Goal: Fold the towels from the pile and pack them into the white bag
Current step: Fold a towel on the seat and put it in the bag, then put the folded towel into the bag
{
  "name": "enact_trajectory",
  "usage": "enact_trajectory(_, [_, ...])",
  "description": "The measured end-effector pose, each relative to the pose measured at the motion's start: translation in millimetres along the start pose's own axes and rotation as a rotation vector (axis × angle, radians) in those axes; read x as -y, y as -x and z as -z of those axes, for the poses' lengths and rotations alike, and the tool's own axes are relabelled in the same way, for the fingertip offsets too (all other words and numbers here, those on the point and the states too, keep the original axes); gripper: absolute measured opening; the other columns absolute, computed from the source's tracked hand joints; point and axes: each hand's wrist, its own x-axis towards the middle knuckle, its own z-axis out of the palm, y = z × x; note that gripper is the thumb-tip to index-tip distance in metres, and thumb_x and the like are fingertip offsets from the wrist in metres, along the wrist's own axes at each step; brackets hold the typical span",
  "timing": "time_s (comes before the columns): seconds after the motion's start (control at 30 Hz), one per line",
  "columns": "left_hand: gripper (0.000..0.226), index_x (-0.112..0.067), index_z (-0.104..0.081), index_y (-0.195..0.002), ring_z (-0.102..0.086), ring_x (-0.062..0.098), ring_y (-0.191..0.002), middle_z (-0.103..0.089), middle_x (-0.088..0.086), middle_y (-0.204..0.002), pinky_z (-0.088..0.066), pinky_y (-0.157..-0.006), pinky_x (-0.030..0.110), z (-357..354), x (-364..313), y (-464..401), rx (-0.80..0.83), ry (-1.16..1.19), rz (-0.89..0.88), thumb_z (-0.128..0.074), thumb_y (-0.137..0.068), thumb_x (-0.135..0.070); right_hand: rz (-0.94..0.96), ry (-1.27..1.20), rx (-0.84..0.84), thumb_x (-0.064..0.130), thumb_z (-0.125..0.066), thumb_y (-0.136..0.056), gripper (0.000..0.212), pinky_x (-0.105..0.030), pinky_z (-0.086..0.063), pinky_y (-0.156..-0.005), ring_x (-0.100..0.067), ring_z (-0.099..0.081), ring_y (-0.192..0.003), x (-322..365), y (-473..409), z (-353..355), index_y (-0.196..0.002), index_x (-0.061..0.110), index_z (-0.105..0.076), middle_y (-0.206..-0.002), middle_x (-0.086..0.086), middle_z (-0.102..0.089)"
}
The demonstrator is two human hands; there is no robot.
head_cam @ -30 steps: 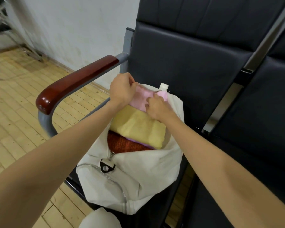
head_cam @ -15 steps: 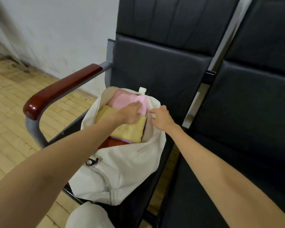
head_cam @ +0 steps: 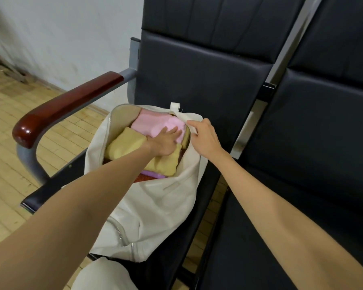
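Note:
The white bag stands open on the left black seat. Inside lie a folded pink towel at the far end and a folded yellow towel nearer me, with a purple edge and a red-orange one showing beneath. My left hand presses flat on the pink and yellow towels, fingers straight. My right hand pinches the bag's right rim near its far end. No towel pile is in view.
A dark red wooden armrest on a grey metal frame runs along the bag's left. The black seat on the right has nothing on it. Wooden floor and a white wall lie to the left.
Both hands were tucking the pink towel into the bag's far end. My left hand now lies flat on the towels; my right hand has moved off the towel onto the bag's rim.

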Motion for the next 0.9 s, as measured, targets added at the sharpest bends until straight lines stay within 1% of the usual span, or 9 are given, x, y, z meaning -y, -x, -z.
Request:
enact_trajectory(0.1, [0.047,-0.018,-0.026,-0.15,-0.019,0.024,-0.145,-0.022,0.001,-0.158,-0.016,-0.118,0.048,-2,1,19,-0.157,0.12,0.018,-0.029,-0.104,-0.022,0.01,0.038,0.105,0.004,-0.049,-0.093,0.037,-0.034,-0.047,-0.088,-0.023,-0.054,-0.101,-2,7,5,-0.13,0.007,-0.054,-0.111,-0.011,-0.052])
enact_trajectory(0.2, [0.046,-0.013,-0.031,-0.148,-0.033,0.026,-0.138,-0.035,0.007,-0.152,-0.024,-0.116,0.037,-1,0,42,-0.223,0.155,0.048,-0.034,-0.103,-0.024,-0.005,0.03,0.145,0.005,-0.048,-0.093,0.034,-0.042,-0.049,-0.09,-0.024,-0.055,-0.098,0,25,16,-0.126,0.003,-0.054,-0.107,-0.011,-0.054])
enact_trajectory(0.33, [0.046,-0.008,-0.033,-0.146,-0.04,0.031,-0.133,-0.04,0.012,-0.148,-0.029,-0.111,0.037,3,-18,74,-0.237,0.201,0.03,-0.039,-0.102,-0.019,-0.005,0.058,0.205,0.012,-0.05,-0.094,0.042,-0.034,-0.048,-0.088,-0.024,-0.055,-0.102,-3,61,33,-0.135,0.014,-0.048,-0.112,-0.006,-0.049])
enact_trajectory(0.43, [0.045,-0.007,-0.037,-0.144,-0.044,0.033,-0.13,-0.047,0.014,-0.143,-0.032,-0.107,0.035,6,-46,99,-0.267,0.184,0.008,-0.04,-0.101,-0.02,-0.065,0.114,0.232,0.014,-0.051,-0.094,0.045,-0.038,-0.046,-0.095,-0.028,-0.049,-0.115,-13,92,53,-0.138,0.007,-0.042,-0.123,-0.015,-0.048])
enact_trajectory(0.5, [0.045,-0.007,-0.039,-0.144,-0.05,0.032,-0.123,-0.055,0.015,-0.134,-0.036,-0.105,0.037,6,-70,112,-0.294,0.205,-0.028,-0.04,-0.101,-0.022,-0.131,0.16,0.24,0.015,-0.052,-0.095,0.056,-0.04,-0.041,-0.101,-0.033,-0.043,-0.123,-23,116,71,-0.146,0.007,-0.03,-0.134,-0.02,-0.041])
enact_trajectory(0.63, [0.048,-0.006,-0.034,-0.146,-0.037,0.027,-0.136,-0.04,0.01,-0.149,-0.027,-0.112,0.035,-2,-133,134,-0.323,0.203,-0.163,-0.042,-0.101,-0.021,-0.269,0.263,0.233,0.02,-0.054,-0.095,0.067,-0.044,-0.038,-0.105,-0.038,-0.036,-0.129,-62,173,109,-0.15,0.013,-0.017,-0.142,-0.021,-0.031])
enact_trajectory(0.73, [0.047,-0.004,-0.036,-0.144,-0.039,0.027,-0.135,-0.042,0.012,-0.147,-0.03,-0.11,0.034,-15,-184,144,-0.318,0.211,-0.259,-0.045,-0.1,-0.017,-0.391,0.287,0.224,0.021,-0.055,-0.094,0.073,-0.045,-0.036,-0.107,-0.037,-0.035,-0.131,-99,224,139,-0.152,0.015,-0.011,-0.145,-0.021,-0.029])
enact_trajectory(0.83, [0.047,-0.007,-0.037,-0.144,-0.048,0.03,-0.126,-0.045,0.012,-0.144,-0.039,-0.105,0.039,-43,-232,145,-0.225,0.201,-0.322,-0.046,-0.1,-0.02,-0.519,0.266,0.207,0.021,-0.056,-0.094,0.074,-0.043,-0.035,-0.108,-0.037,-0.034,-0.132,-141,283,166,-0.152,0.016,-0.01,-0.145,-0.021,-0.028])
enact_trajectory(0.9, [0.05,-0.009,-0.032,-0.147,-0.042,0.029,-0.132,-0.04,0.011,-0.148,-0.036,-0.108,0.039,-68,-268,147,-0.152,0.177,-0.372,-0.045,-0.1,-0.023,-0.618,0.251,0.197,0.023,-0.056,-0.094,0.075,-0.041,-0.034,-0.108,-0.038,-0.032,-0.133,-172,325,182,-0.152,0.015,-0.009,-0.146,-0.021,-0.027])
